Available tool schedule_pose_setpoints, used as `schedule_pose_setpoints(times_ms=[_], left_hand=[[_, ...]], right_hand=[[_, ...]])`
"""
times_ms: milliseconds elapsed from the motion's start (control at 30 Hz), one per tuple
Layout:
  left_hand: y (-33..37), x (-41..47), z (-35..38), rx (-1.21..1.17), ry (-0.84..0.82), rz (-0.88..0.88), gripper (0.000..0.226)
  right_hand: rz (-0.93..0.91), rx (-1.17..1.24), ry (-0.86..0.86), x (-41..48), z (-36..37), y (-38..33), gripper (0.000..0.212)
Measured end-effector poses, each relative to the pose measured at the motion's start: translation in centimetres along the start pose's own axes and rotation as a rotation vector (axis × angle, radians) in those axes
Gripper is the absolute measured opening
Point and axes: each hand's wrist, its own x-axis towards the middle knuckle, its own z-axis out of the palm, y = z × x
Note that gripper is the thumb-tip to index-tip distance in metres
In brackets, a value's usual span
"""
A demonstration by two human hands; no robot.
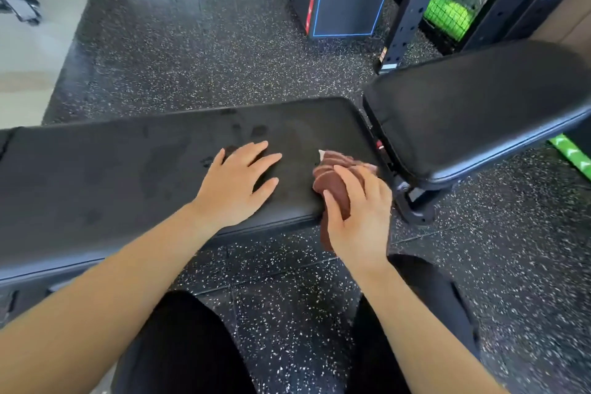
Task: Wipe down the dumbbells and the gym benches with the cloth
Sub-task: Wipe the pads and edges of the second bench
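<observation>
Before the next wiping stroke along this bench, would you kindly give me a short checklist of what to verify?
1. Grip of right hand on cloth: ok.
2. The cloth on the bench pad, at its right end: ok.
3. Leftward stroke path clear of the left hand: not ok, it lies flat on the pad.
4. Pad fully wiped: cannot tell, patchy damp marks show.
5. Wiping of the raised backrest: cannot tell.

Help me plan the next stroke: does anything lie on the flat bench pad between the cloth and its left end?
Yes: the left hand rests flat on the bench pad, just left of the cloth gripped by the right hand. Nothing else visible lies there.
</observation>
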Motion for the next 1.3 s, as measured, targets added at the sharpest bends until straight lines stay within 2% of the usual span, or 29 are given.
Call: schedule_pose_setpoints(times_ms=[100, 200, 367, 467, 633, 700, 767, 867, 933, 1067, 1300], left_hand=[[-0.7, -0.7, 0.0, -0.062, 0.046, -0.003, 0.044], [-0.6, -0.2, -0.2, -0.139, 0.091, -0.005, 0.039], [-0.8, -0.2, 0.4, -0.137, 0.143, 0.008, 0.038], [-0.5, -0.5, 0.5, -0.128, 0.156, -0.007, 0.039], [-0.5, -1.2, -0.5, -0.185, 0.116, -0.051, 0.038], [-1.3, -1.9, -1.0, -0.157, 0.102, -0.078, 0.039], [-2.6, -3.1, -1.3, -0.121, 0.111, -0.131, 0.039], [-3.5, -4.4, -1.3, -0.13, 0.15, -0.216, 0.04], [-3.2, -4.5, -1.1, -0.096, 0.162, -0.234, 0.041], [-2.7, -4.3, -1.1, -0.066, 0.181, -0.243, 0.042], [-2.6, -4.3, -1.3, -0.075, 0.186, -0.257, 0.042]], right_hand=[[-0.04, 0.009, -0.057, -1.7, 1.9, -4.0, 0.037], [-0.097, -0.013, -0.082, -1.0, 1.7, -3.1, 0.038], [0.004, 0.028, 0.093, -0.2, -0.2, 1.1, 0.036], [0.006, 0.054, 0.114, -1.0, 0.8, 0.7, 0.036], [-0.163, 0.085, -0.032, -3.8, 2.8, -3.5, 0.038], [-0.19, 0.066, -0.02, -3.1, 2.5, -3.1, 0.038], [-0.121, 0.076, 0.054, -1.5, 1.5, -1.5, 0.037], [0.09, 0.104, 0.128, 1.6, 0.2, 0.7, 0.038], [0.108, 0.08, 0.065, 2.3, 0.3, 0.1, 0.039], [-0.063, -0.016, -0.148, 1.4, 2.4, -3.4, 0.04], [0.009, -0.097, -0.304, 4.4, 3.6, -5.2, 0.044]])
